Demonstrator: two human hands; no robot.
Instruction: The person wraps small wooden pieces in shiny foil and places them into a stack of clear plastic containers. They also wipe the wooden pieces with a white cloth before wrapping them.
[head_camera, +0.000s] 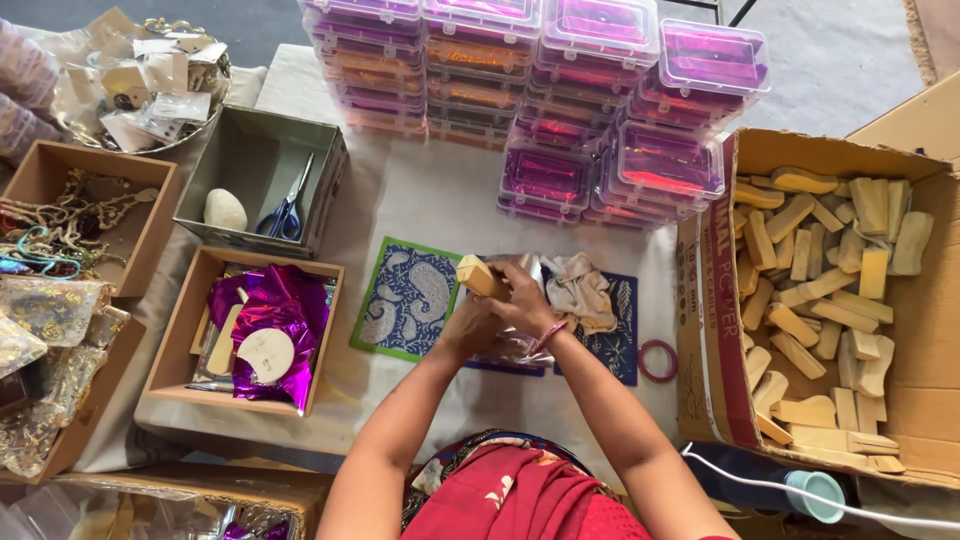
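My two hands meet over the middle of the cloth-covered table. My right hand (522, 297) grips a tan wooden block (478, 275) whose end sticks out to the left. My left hand (468, 328) sits just under it and presses against a clear plastic wrapper (512, 347); whether it grips the wrapper I cannot tell. A crumpled beige cloth (580, 290) lies right of the hands. Beneath them lie a green-edged blue paisley mat (405, 297) and a darker blue patterned mat (615, 345).
A large cardboard box (712, 330) at right holds several wooden blocks. Stacks of clear-lidded boxes with purple foil (560, 100) stand at the back. At left are a box of purple foil (265, 325), a tray with scissors (288, 205), jewellery boxes and a red bangle (657, 360).
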